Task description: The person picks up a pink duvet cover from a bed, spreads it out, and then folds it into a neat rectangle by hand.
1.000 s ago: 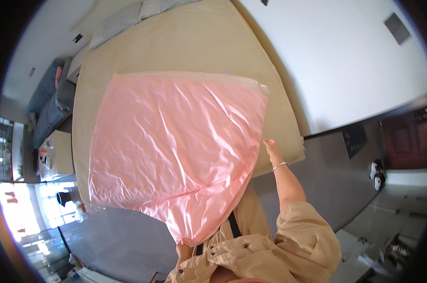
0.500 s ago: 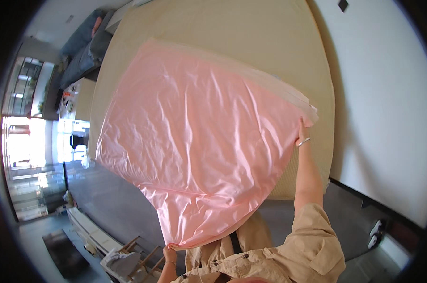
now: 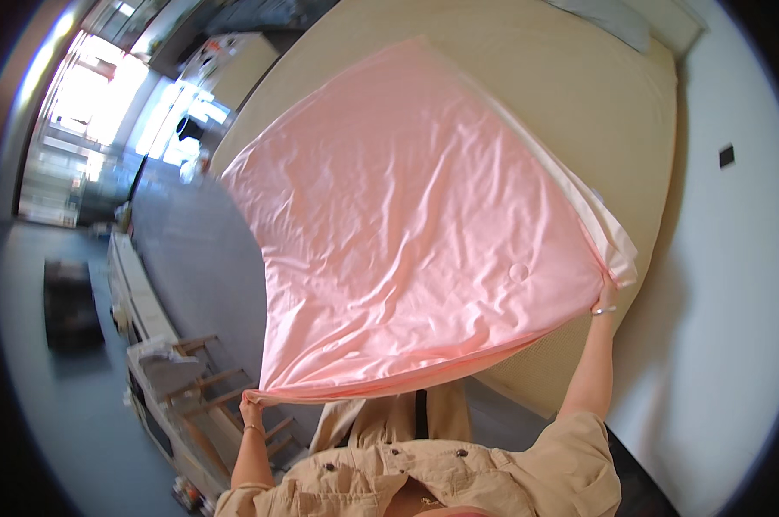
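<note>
A large pink satiny bed cover [image 3: 406,207] with a cream underside lies over the bed, its near edge stretched between my two hands. At the near left corner my left hand [image 3: 251,408] is closed on the fabric, out past the side of my leg. My right hand [image 3: 607,295] grips the right corner, where several pink and cream layers bunch together. Wrinkles run across the cloth, and a small round bump shows near its right side. Below the cover is the beige mattress surface [image 3: 613,129], visible along the far and right sides.
A wooden chair [image 3: 204,379] stands on the left, beside a long white low cabinet [image 3: 144,289]. Grey floor [image 3: 191,241] lies left of the bed. To the right rises a white wall [image 3: 725,284]. A pale pillow [image 3: 609,21] rests at the far right.
My view has turned, so the bed sits further right. My left hand has moved left and up, pulling the near edge straighter. Both hands keep their hold on the bed cover.
</note>
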The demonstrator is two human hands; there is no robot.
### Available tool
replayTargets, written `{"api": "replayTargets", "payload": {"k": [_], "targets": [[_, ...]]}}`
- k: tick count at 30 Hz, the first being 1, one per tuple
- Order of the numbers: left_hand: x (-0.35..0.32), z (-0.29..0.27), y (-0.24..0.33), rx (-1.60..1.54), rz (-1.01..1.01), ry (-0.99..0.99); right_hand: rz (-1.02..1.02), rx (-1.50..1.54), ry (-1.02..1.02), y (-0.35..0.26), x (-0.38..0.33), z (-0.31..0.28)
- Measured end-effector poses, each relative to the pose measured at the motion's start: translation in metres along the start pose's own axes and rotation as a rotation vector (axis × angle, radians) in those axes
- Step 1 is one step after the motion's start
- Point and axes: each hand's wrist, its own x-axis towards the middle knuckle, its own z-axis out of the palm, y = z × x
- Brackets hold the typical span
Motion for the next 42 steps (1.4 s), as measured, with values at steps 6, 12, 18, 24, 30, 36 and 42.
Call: {"api": "replayTargets", "payload": {"k": [6,12,18,24,30,36,42], "targets": [[-0.017,-0.018,-0.053,-0.313,-0.274,0.095,0.034,-0.025,-0.180,-0.024,-0.023,-0.010],[0.053,-0.036,-0.082,-0.544,0.135,0.166,0.149,-0.065,-0.417,-0.103,-0.079,0.096],[0.117,-0.051,0.070,-0.790,0.147,0.253,-0.044,-0.077,-0.544,-0.167,-0.089,0.238],[0.246,-0.053,0.174,-0.853,0.196,0.114,-0.177,0.131,-0.601,-0.204,-0.056,0.333],[0.380,-0.039,0.248,-0.915,0.305,0.000,-0.255,0.227,-0.471,-0.193,-0.114,0.432],[0.412,0.001,0.309,-0.946,0.214,-0.050,-0.371,0.146,-0.049,-0.218,-0.105,0.479],[0.475,0.011,0.350,-0.902,0.141,-0.087,-0.280,0.185,-0.271,-0.208,-0.112,0.550]]}}
